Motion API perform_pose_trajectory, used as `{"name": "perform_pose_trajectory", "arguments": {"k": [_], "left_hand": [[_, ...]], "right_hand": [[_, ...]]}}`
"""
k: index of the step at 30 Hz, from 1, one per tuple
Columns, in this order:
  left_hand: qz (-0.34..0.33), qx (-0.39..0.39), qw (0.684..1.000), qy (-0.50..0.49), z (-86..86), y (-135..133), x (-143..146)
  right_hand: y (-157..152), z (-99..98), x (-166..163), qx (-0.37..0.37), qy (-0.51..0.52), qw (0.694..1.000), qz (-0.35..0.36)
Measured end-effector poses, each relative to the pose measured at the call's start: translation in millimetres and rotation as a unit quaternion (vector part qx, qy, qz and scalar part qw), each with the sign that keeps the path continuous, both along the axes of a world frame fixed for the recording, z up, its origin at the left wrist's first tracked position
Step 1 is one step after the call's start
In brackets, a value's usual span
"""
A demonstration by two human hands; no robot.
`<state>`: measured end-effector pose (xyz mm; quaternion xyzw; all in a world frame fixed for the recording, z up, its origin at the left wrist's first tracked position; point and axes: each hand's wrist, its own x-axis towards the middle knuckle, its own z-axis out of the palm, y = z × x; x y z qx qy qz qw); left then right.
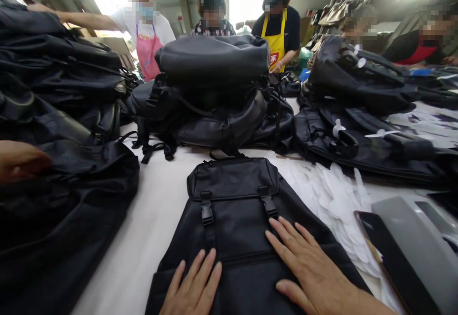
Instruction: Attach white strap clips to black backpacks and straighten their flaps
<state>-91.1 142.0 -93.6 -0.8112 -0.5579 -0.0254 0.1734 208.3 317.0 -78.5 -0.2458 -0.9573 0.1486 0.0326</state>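
Observation:
A black backpack [234,195] lies flat on the white table [157,210] in front of me, flap end away from me, with two buckled straps. My left hand [195,284] rests flat on its lower front, fingers stretched out. My right hand [307,262] lies flat on the bag's right side, fingers spread. Neither hand holds anything.
Stacks of black backpacks stand at the left [53,95], centre back [214,90] and right [358,114]. White paper shapes [332,200] lie right of my bag, beside a phone [390,257] and a grey tray [422,243]. Another person's hand [19,160] shows at left. Several people work across the table.

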Motion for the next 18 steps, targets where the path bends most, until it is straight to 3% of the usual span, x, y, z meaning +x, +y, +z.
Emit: {"name": "perform_pose_trajectory", "arguments": {"k": [4, 8, 18], "left_hand": [[0.021, -0.029, 0.999, -0.028, 21.2, -4.3, 12.7], [0.075, -0.12, 0.987, -0.075, 43.5, -14.9, 27.1], [0.112, -0.214, 0.96, -0.143, 57.0, -22.8, 45.6]], "right_hand": [[-3.1, 7.4, -3.0, -0.021, -0.005, 1.0, -0.013], [-7.8, 15.4, -1.8, -0.023, -0.012, 0.999, -0.02], [-16.3, 28.0, 5.7, -0.02, -0.048, 0.999, -0.009]]}}
